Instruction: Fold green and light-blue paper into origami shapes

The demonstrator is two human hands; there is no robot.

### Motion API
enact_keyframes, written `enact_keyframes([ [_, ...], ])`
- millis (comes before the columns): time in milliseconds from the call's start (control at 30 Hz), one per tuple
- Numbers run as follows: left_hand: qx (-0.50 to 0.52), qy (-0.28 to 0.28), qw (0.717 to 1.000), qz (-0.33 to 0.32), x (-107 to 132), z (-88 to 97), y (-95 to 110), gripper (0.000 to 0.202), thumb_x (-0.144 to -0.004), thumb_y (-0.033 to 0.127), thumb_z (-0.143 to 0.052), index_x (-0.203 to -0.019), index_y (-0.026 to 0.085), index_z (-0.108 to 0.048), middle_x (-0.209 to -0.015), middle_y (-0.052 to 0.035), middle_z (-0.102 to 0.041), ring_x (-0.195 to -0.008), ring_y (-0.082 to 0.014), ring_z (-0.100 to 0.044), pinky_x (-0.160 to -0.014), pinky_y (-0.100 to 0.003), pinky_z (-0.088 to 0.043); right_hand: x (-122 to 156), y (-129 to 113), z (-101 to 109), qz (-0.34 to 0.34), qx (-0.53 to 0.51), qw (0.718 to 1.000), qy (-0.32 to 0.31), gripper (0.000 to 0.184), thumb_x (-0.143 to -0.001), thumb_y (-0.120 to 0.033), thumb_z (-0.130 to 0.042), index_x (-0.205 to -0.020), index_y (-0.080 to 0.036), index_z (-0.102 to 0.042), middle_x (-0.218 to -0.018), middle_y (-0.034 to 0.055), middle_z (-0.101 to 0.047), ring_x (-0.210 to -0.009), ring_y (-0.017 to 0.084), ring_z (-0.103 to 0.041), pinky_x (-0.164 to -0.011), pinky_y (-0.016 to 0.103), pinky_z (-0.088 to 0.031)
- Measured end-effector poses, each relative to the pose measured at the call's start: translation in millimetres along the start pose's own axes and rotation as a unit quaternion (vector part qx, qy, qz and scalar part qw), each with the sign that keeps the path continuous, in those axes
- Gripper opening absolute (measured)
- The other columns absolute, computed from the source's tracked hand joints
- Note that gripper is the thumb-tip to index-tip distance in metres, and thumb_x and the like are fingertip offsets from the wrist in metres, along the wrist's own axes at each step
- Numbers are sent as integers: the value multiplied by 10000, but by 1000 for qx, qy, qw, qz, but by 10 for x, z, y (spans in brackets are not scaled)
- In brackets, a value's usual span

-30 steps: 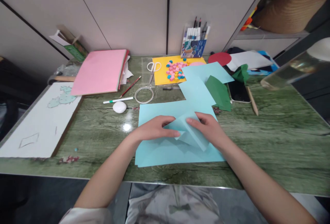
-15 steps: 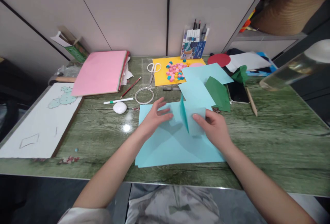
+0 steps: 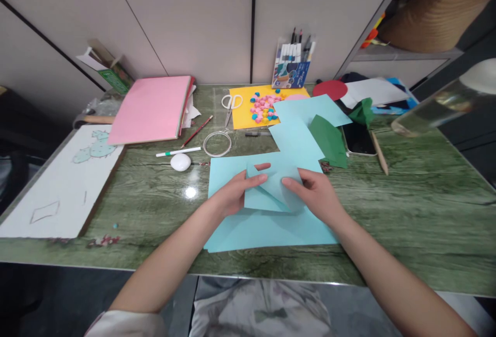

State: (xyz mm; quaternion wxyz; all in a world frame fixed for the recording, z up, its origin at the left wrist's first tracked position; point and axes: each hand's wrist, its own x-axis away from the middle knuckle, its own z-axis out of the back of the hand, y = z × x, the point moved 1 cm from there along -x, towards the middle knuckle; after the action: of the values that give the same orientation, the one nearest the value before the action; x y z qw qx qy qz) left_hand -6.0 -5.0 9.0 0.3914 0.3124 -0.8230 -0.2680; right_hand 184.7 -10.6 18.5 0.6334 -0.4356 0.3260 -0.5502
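Note:
A small folded piece of light blue paper (image 3: pixel 271 189) is held between both hands just above a large light blue sheet (image 3: pixel 263 228) that lies on the green table (image 3: pixel 406 208). My left hand (image 3: pixel 232 192) grips its left edge, with the thumb on top and the fingers curled behind. On the right edge, my right hand (image 3: pixel 315 192) pinches the same piece, its thumb laid over the fold.
Behind lie more blue sheets (image 3: pixel 306 120), green paper (image 3: pixel 329 140), a phone (image 3: pixel 358 138), a yellow sheet with coloured beads (image 3: pixel 263 107), scissors (image 3: pixel 230 104), a tape ring (image 3: pixel 217 143), a marker pack (image 3: pixel 290 65), a pink pad (image 3: pixel 151 107) and a white drawing board (image 3: pixel 58 187).
The small blue piece stood up open half a second ago with my left hand off it. Now it is turned down flatter and both hands hold it.

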Motion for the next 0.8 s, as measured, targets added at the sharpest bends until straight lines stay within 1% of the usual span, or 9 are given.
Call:
enact_keyframes([
  [33,2,-4,1000,-5,-14,15,-7,615,-719,344,-719,-1274,208,-493,-1117,-108,-647,-982,-251,-621,-859,-391,-468,-9,12,10,-13,-16,1000,14,327,-772,-459,-594,-614,-175,-560,-555,-24,-498,-531,119,-431,-476,238,-320],
  [100,-5,-4,1000,-21,-38,46,-17,561,-706,335,-731,-1215,187,-547,-1076,-109,-666,-920,-239,-644,-833,-382,-483,-29,36,33,-34,-70,996,33,300,-767,-457,-603,-665,-176,-587,-599,-16,-540,-555,125,-464,-484,236,-347],
  [200,-17,22,999,-45,-57,90,-21,458,-662,247,-767,-1084,141,-623,-1040,-114,-686,-884,-232,-659,-826,-371,-495,-59,66,74,-44,-131,989,48,277,-757,-456,-618,-759,-179,-628,-668,2,-595,-601,144,-517,-526,251,-403],
  [267,-15,32,998,-56,-64,115,-15,432,-648,210,-769,-1050,121,-638,-1022,-119,-695,-892,-240,-663,-834,-377,-499,-80,83,105,-38,-121,990,58,284,-751,-460,-623,-777,-178,-637,-659,5,-598,-587,146,-518,-525,259,-409],
  [333,-16,33,998,-56,-65,140,-1,439,-647,201,-765,-1058,116,-638,-1008,-121,-702,-894,-252,-666,-825,-387,-506,-102,96,137,-25,-87,993,69,293,-746,-468,-624,-767,-177,-639,-621,1,-583,-554,140,-496,-501,257,-393],
  [467,-26,18,999,-42,-51,179,42,444,-649,191,-762,-1071,127,-639,-1009,-119,-705,-894,-259,-669,-809,-391,-514,-138,115,186,-1,-28,996,90,325,-735,-491,-620,-657,-176,-608,-505,-27,-493,-482,112,-420,-432,232,-313],
  [533,-32,10,998,-47,-42,186,59,447,-653,194,-761,-1078,132,-639,-1025,-116,-701,-904,-256,-666,-825,-394,-509,-146,119,194,2,-14,996,93,339,-736,-496,-617,-628,-175,-594,-479,-35,-467,-468,104,-400,-421,228,-285],
  [700,-61,37,995,-73,-31,182,69,420,-653,205,-761,-1052,132,-654,-1025,-101,-701,-909,-232,-660,-871,-389,-488,-140,108,187,-7,-9,995,103,326,-747,-489,-613,-675,-171,-626,-506,-24,-518,-492,122,-444,-437,241,-310],
  [800,-75,30,994,-70,-26,184,88,437,-640,189,-767,-1057,130,-649,-1010,-97,-703,-900,-226,-659,-867,-385,-489,-132,94,188,-13,-19,995,94,313,-748,-480,-618,-728,-170,-651,-549,-9,-566,-519,138,-483,-451,251,-342],
])
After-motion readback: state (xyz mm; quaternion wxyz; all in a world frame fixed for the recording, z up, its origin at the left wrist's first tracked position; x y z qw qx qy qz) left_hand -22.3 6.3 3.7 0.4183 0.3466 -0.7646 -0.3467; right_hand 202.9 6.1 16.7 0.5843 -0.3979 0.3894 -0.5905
